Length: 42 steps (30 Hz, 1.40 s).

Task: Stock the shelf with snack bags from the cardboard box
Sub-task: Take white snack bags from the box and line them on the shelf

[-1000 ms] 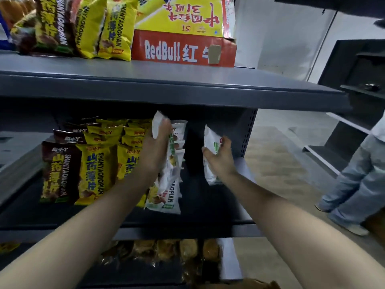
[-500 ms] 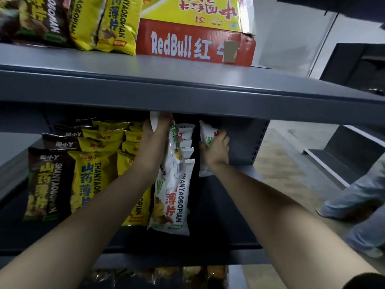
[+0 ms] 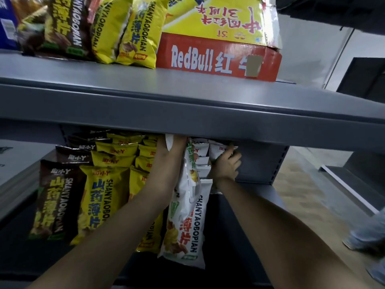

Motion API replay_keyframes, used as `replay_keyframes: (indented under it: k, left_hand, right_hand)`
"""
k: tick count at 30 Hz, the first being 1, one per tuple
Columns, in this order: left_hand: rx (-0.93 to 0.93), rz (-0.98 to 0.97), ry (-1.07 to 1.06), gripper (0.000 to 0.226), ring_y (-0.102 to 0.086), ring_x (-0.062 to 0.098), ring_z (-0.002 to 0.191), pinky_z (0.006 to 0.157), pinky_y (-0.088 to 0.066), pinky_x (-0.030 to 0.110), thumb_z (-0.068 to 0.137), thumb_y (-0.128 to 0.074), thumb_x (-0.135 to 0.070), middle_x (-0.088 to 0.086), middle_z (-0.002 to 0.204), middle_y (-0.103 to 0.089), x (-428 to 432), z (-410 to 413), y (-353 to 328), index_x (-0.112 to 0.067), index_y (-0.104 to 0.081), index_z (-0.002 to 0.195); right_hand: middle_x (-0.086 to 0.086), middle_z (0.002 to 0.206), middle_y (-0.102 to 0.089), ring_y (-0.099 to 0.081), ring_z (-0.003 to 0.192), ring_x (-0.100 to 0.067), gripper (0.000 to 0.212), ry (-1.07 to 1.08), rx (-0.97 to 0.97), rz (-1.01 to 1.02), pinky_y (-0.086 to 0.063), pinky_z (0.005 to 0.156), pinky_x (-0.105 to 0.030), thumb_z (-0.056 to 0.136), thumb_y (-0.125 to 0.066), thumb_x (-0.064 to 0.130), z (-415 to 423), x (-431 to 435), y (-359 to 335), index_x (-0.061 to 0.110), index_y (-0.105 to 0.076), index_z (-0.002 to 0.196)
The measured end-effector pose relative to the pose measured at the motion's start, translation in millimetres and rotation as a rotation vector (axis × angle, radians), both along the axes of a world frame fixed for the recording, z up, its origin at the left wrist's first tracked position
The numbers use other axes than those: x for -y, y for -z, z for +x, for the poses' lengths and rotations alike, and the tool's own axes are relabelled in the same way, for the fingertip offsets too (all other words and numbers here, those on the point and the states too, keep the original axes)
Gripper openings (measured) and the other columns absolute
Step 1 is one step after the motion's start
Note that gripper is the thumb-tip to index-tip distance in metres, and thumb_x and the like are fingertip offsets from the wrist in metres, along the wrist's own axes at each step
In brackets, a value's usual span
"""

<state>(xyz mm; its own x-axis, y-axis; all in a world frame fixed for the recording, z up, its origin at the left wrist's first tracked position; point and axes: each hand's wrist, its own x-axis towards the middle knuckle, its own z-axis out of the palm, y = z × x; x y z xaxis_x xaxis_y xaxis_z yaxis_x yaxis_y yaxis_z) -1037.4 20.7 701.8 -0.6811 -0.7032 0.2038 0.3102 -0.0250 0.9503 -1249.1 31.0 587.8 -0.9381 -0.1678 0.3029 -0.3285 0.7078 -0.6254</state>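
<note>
Item: white foil snack bag [image 3: 188, 207], long axis upright, hanging from your left hand [image 3: 166, 161], which pinches its top seam just under the grey metal upper shelf [image 3: 187, 113]. Your right hand [image 3: 226, 165], just beside it, grips a second white snack bag [image 3: 215, 150] deeper in. Likely destination: the row of white bags [image 3: 201, 163] between both hands, nearest your left.

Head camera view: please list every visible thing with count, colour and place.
RedBull box: one, red and yellow, upper shelf right.
upper bags: several, yellow and brown, left of that box.
blue package: one, upper shelf far left.
brown bags: one row, lower shelf left.
yellow bags: two rows, beside the brown.
white bags: one row, right of the yellow.
another person's leg: one, blue jeans, right edge.
left hand: grips front white bag by its top.
right hand: holds rear white bag under the upper shelf.
</note>
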Motion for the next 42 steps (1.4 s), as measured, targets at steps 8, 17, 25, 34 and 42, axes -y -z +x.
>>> replay_keyframes:
  k: [8, 17, 25, 34, 42]
  left_hand:
    - [-0.011, -0.058, 0.008, 0.072, -0.06, 0.006, 0.113, 0.103, -0.044, 0.037, 0.069, -0.052, -0.067, -0.013, 0.125, -0.061, -7, 5, 0, -0.034, -0.048, 0.133]
    - [-0.01, -0.073, 0.044, 0.054, -0.062, 0.004, 0.107, 0.099, -0.046, 0.032, 0.075, -0.048, -0.063, -0.015, 0.115, -0.066, -15, 5, 4, -0.036, -0.054, 0.122]
    - [-0.006, -0.112, 0.07, 0.013, -0.059, -0.022, 0.08, 0.061, -0.044, -0.001, 0.09, -0.043, -0.051, -0.039, 0.082, -0.064, -15, 7, 14, -0.046, -0.051, 0.099]
    - [0.037, -0.146, 0.086, 0.073, -0.048, -0.006, 0.114, 0.1, -0.035, 0.025, 0.075, -0.058, -0.063, -0.029, 0.118, -0.051, -23, 11, 7, -0.034, -0.033, 0.138]
    - [0.119, -0.445, 0.079, 0.073, -0.04, 0.003, 0.129, 0.107, -0.031, 0.021, 0.083, -0.066, -0.042, -0.009, 0.138, -0.043, -83, -27, -5, -0.032, -0.025, 0.141]
  right_hand:
    - [-0.018, 0.152, -0.006, -0.012, 0.139, -0.034, 0.104, -0.263, -0.308, 0.27, -0.026, 0.104, -0.058, 0.075, -0.061, 0.063, 8, -49, -12, 0.027, 0.001, 0.15]
    - [-0.014, 0.157, 0.022, 0.016, 0.146, -0.032, 0.12, -0.409, -0.586, 0.96, 0.0, 0.112, -0.063, 0.077, -0.061, 0.066, -2, -65, -3, 0.022, 0.026, 0.147]
    - [-0.016, 0.158, 0.014, 0.011, 0.146, -0.036, 0.119, -0.486, -0.597, 0.904, -0.005, 0.11, -0.066, 0.073, -0.067, 0.062, -6, -60, -2, 0.021, 0.014, 0.151]
    - [-0.008, 0.148, -0.033, -0.038, 0.131, -0.029, 0.059, -0.416, -0.427, 0.343, -0.038, 0.101, -0.046, 0.094, -0.052, 0.04, 10, -89, -7, 0.015, -0.035, 0.145]
    - [0.003, 0.079, -0.072, -0.064, 0.073, -0.001, 0.043, -0.656, 0.186, -0.541, -0.049, 0.065, -0.015, 0.102, -0.034, 0.033, 77, -162, -61, 0.022, -0.068, 0.079]
